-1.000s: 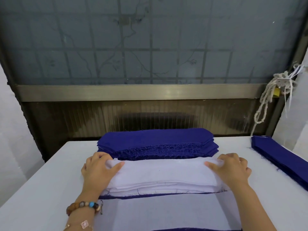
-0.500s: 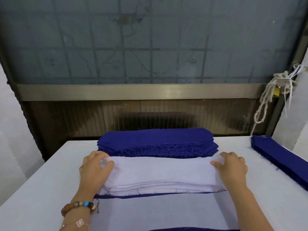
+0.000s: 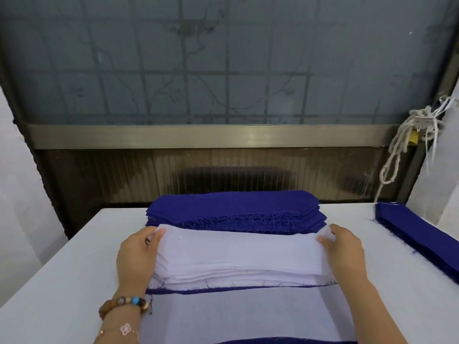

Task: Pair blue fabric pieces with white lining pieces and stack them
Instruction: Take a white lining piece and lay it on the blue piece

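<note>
White lining pieces (image 3: 238,254) sit piled on the tabletop (image 3: 62,281), left hand (image 3: 135,256) and right hand (image 3: 345,252) fingers curled round the pile's ends, while the big blue fabric pile (image 3: 233,209) behind waits, so most pairing looks undone.

Left hand (image 3: 135,256) & right hand (image 3: 345,252) slid outward since 1 s ago. Thumbs left mid-top of the stack of white rectangular lining pieces (image 3: 238,259), now pinch its far corners; far edge lifted.
</note>
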`<state>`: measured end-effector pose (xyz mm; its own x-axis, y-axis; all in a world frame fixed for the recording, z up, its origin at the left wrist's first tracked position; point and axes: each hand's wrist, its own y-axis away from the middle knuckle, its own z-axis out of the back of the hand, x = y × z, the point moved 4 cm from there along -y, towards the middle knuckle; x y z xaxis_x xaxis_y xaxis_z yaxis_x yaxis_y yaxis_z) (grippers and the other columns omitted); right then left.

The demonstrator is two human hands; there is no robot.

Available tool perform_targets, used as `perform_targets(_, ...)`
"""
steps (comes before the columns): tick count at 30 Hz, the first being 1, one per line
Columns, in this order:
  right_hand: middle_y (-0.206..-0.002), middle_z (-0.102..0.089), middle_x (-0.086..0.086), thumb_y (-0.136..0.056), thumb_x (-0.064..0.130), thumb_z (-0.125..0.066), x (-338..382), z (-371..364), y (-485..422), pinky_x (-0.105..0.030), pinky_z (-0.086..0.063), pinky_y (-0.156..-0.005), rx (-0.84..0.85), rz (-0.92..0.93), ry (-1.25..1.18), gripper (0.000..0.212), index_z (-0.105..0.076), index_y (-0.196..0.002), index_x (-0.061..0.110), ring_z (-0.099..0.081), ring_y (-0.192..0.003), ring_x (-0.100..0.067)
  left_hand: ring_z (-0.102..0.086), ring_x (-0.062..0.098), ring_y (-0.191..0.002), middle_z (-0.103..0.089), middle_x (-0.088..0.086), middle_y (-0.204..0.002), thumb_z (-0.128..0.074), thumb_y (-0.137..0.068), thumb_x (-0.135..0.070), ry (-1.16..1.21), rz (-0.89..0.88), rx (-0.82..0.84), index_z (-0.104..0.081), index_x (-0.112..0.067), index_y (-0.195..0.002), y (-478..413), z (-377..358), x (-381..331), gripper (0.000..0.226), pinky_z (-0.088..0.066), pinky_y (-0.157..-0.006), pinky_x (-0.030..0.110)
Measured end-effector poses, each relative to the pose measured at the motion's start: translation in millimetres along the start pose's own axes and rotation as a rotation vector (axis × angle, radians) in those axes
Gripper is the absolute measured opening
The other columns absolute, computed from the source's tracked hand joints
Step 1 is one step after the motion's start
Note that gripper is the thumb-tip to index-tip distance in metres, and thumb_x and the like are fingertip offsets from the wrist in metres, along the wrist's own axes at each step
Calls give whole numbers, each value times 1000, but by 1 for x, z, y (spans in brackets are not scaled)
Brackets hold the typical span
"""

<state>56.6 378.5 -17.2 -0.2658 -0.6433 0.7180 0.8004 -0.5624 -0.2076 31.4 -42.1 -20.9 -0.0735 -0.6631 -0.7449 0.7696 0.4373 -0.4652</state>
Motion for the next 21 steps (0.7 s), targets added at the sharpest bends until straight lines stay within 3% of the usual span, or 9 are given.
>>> perform_targets(3, -91, -64, -12, -95, 19, -59, 2, 7, -2, -34, -40, -69, -93, 29, -83, 8, -57, -93, 11, -50, -75, -23, -56, 20, -84, -70, 15, -101, -61, -92, -27, 99, -23, -42, -70, -2, -107, 1, 4, -13, 30, -42, -83, 33)
perform_targets(5, -72, -57, -13, -95, 22, -60, 2, 16, -4, -35, -39, -60, -170, 28, -153, 22, -53, -82, 5, -50, -67, -28, -57, 18, -79, -70, 13, -97, -62, -91, -24, 217, -8, -37, -70, -2, -104, 1, 8, -21, 27, -47, -85, 32)
perform_targets(7, -75, -56, -17, -94, 24, -60, -1, 26, -5, -40, -41, -69, -229, -1, -232, 27, -59, -93, -3, -52, -76, -35, -56, 12, -73, -69, 12, -87, -63, -90, -23, 274, -4, -29, -70, -4, -98, -1, 14, -25, 22, -47, -75, 23)
perform_targets(10, -87, -55, -3, -95, 27, -59, -5, 38, -3, -37, -42, -81, -216, -33, -306, 20, -62, -102, 9, -51, -83, -22, -55, 10, -72, -64, 2, -82, -65, -90, -22, 246, 25, -6, -71, -4, -101, -2, 26, -28, 23, -40, -69, 17)
perform_targets(13, -88, -57, -2, -95, 28, -58, -11, 44, 5, -33, -43, -73, -160, -6, -285, 10, -58, -94, 18, -52, -77, -18, -56, 18, -83, -65, 4, -92, -66, -90, -25, 192, 70, 9, -70, -3, -108, 2, 38, -28, 29, -44, -82, 29)
perform_targets(18, -90, -59, -2, -95, 23, -60, -30, 44, 29, -27, -36, -71, -39, 4, -227, 6, -59, -92, 18, -51, -76, -13, -49, 10, -71, -62, 3, -85, -65, -90, -28, 33, 46, 53, -71, -3, -103, 28, 56, -13, 29, -39, -76, 33)
perform_targets(21, -88, -59, -2, -95, 20, -59, -38, 43, 40, -21, -35, -60, 8, 29, -190, 7, -59, -88, 19, -49, -69, -7, -52, 16, -78, -70, 14, -101, -65, -90, -32, -46, 117, 113, -71, -3, -108, 43, 61, -1, 34, -44, -83, 38)
